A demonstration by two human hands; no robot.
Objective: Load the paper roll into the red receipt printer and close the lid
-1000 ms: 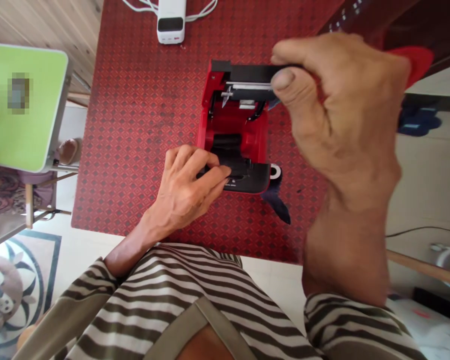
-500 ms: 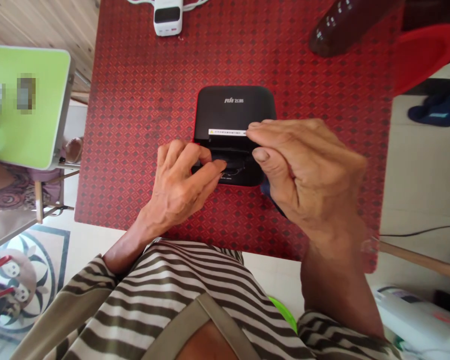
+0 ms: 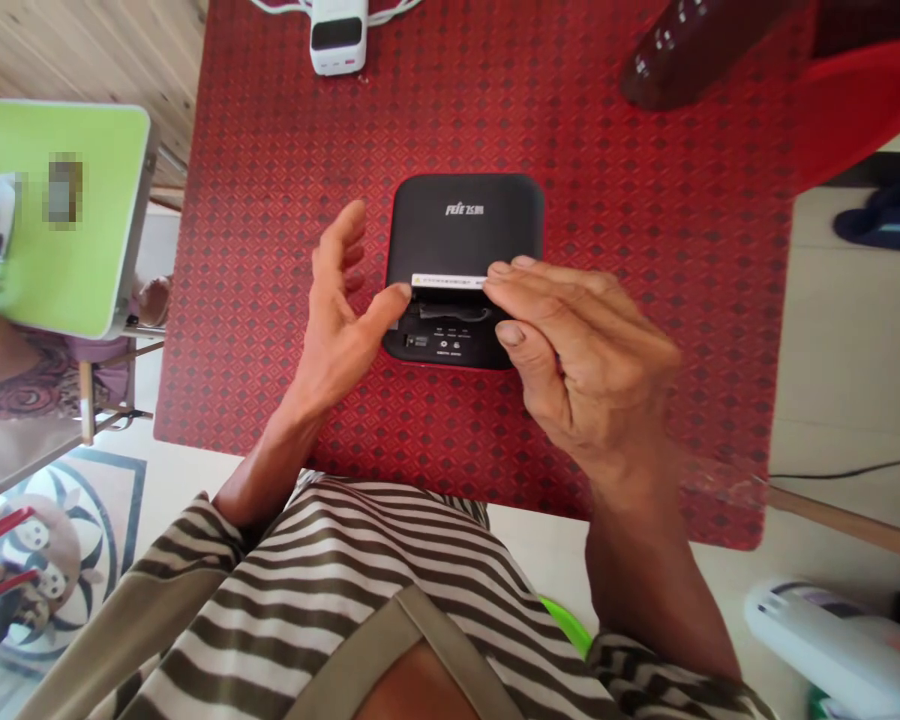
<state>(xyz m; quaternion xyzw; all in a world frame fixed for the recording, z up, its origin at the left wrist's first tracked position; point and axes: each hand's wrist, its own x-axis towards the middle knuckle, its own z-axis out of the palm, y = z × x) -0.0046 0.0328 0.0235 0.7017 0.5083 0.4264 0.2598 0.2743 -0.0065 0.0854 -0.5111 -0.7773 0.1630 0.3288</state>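
A small black receipt printer [image 3: 461, 240] with pale lettering on top lies on the red patterned table. Its lid carries a white label strip [image 3: 446, 282] along the near edge, and a dark gap shows beneath that edge. My right hand [image 3: 592, 360] has its fingertips on the right end of the strip, holding the lid's edge; the thumb is bent below, and the fingers cover that corner. At the left side, my left hand [image 3: 345, 315] is open with fingers raised, its thumb tip by the lid's left corner. Small printed marks show on the printer's near panel.
A white power bank [image 3: 338, 38] with cables sits at the table's [image 3: 270, 180] far edge. Toward the far right lies a dark shiny bottle [image 3: 671, 60], beside a red stool [image 3: 855, 110]. A green folding table [image 3: 112, 260] stands left, with a person's leg below.
My left hand has pulled back from the printer's near panel and spread open, uncovering the panel. My right hand has come slightly nearer and left, along with the lid's edge, which sits lower.
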